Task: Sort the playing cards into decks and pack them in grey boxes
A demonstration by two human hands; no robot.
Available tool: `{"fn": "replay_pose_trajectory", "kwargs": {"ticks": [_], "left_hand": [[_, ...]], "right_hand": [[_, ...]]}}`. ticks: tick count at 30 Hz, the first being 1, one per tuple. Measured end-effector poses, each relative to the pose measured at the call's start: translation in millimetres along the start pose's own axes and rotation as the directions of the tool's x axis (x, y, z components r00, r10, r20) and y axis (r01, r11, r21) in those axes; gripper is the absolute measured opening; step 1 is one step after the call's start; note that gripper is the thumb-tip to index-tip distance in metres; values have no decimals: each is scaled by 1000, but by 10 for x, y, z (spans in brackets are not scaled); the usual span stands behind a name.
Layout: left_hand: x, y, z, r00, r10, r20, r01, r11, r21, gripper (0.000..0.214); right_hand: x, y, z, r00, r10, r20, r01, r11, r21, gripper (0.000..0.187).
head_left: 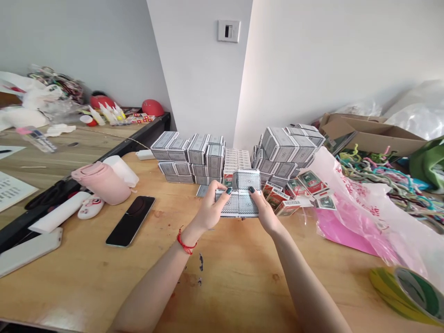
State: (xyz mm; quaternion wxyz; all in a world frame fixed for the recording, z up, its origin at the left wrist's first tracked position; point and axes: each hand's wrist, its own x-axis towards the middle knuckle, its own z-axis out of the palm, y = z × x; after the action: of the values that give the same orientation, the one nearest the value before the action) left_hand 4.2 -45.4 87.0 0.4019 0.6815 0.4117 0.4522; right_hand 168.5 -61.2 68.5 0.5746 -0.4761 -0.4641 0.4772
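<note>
**A:** Head cam shot, so what are the hands doing, lol?

**B:** Both are clenched around something. The left hand [208, 208] grips the left side of a small block of grey-patterned card packs [237, 204], and the right hand [265, 210] holds its right side, with the fingertips [251, 189] pressed on top. One pack looks to stand upright at the far edge.

**A:** Where's the block sitting?

**B:** Around the middle of the wooden worktop [239, 263], just near the far stacks. Can't tell if it's lifted off the wood.

**A:** What's around it?

**B:** Stacks of grey packs [187, 155] rise far left, and more stacks [286, 150] far right. Red-and-green card boxes [298, 192] lie just beside the right hand, closest of anything, with a pink plastic bag [357, 208] beyond them. On the left there's a black phone [130, 221] and a pink bottle [100, 182]. A roll of yellow-green tape [405, 296] sits near right.
</note>
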Motion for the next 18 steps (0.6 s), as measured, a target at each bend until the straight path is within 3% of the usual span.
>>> {"fn": "replay_pose_trajectory", "kwargs": {"ticks": [3,6,8,10,12,13,15,18], "left_hand": [[6,-1,-3,1000,10,-12,-10,1000,-6,22],[14,0,-26,999,26,-39,-31,991,-130,35],[21,5,-52,999,44,3,-40,937,-348,45],[25,14,-79,996,59,61,-18,850,-526,54],[26,23,-105,996,43,78,6,840,-543,64],[25,26,-119,997,26,69,12,866,-500,67],[25,26,-154,1000,11,25,0,920,-393,69],[19,7,-223,999,38,8,-33,936,-349,64]], "right_hand": [[-9,-33,27,998,-55,-44,52,997,-60,39],[-32,-37,29,944,-295,-146,230,909,-348,49],[-60,-22,35,849,-515,-120,348,716,-605,56],[-97,-12,62,742,-670,30,459,475,-750,52],[-138,-28,105,667,-719,194,568,323,-757,46],[-157,-48,123,651,-718,247,611,303,-731,48],[-180,-104,136,681,-683,264,640,378,-669,52],[-156,-177,73,808,-571,146,555,652,-517,50]]}}
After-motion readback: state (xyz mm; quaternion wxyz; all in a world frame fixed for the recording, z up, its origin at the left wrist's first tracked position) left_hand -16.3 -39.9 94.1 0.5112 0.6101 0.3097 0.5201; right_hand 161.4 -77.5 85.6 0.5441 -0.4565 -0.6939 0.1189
